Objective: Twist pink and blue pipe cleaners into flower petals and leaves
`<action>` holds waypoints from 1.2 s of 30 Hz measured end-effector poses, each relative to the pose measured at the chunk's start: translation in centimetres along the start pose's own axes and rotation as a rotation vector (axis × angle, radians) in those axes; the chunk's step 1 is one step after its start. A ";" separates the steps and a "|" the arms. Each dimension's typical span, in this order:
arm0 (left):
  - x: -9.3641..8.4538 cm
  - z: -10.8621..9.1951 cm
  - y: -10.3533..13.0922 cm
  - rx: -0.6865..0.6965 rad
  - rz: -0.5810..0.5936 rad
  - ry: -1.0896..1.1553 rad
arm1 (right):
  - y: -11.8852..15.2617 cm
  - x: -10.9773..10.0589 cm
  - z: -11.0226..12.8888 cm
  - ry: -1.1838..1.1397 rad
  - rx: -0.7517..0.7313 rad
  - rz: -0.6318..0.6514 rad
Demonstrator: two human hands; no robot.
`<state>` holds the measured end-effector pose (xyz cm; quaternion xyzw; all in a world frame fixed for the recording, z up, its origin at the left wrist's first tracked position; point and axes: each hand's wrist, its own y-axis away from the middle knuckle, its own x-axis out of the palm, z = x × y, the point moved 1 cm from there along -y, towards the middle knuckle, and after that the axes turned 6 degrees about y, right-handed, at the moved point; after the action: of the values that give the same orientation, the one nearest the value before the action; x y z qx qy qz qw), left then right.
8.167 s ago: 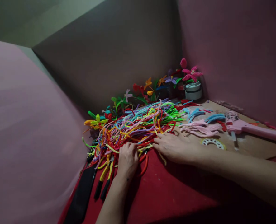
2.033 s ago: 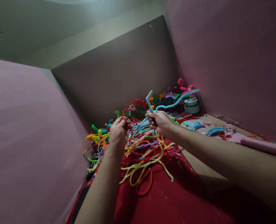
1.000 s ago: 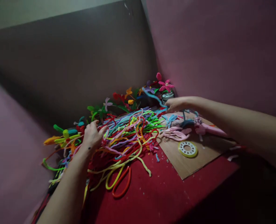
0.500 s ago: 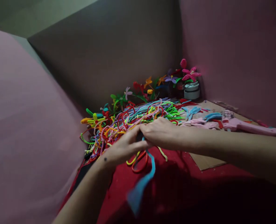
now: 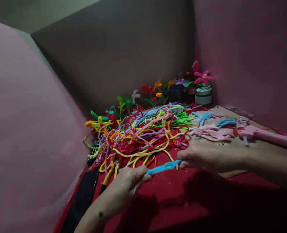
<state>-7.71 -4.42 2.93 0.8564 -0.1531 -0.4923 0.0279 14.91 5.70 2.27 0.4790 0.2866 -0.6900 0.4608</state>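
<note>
A blue pipe-cleaner piece (image 5: 165,167) is stretched between my two hands above the red cloth (image 5: 167,197). My left hand (image 5: 132,179) is closed on its left end, with a small blue tip showing behind the fingers. My right hand (image 5: 194,156) pinches the other end. Just beyond my hands lies a tangled heap of multicoloured pipe cleaners (image 5: 143,132). Near my left wrist, yellow-handled pliers (image 5: 109,174) are partly hidden by the hand.
A pink glue gun (image 5: 267,134) lies on cardboard (image 5: 233,113) at the right, near pink pieces (image 5: 211,132) and blue pieces (image 5: 203,118). Pipe-cleaner flowers (image 5: 135,96) line the back wall. A grey round container (image 5: 203,95) stands in the back corner.
My hands were together over the heap, with a blue strip hanging below. They have moved apart and nearer, and the blue piece is now drawn straight between them.
</note>
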 end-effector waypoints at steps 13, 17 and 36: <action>2.2 2.8 -0.6 -0.222 0.016 -0.389 | -1.1 5.1 -1.9 0.536 0.083 -0.202; 3.4 3.4 -0.6 -0.161 -0.036 -0.469 | -1.1 6.3 -2.3 0.576 0.084 -0.284; 4.4 1.5 0.5 -0.005 -0.149 -0.732 | 0.7 4.1 -0.1 0.294 0.027 -0.223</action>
<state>-7.00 -6.07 -1.40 0.6325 -0.0889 -0.7670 -0.0623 15.14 4.02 -1.59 0.5462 0.3927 -0.6632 0.3281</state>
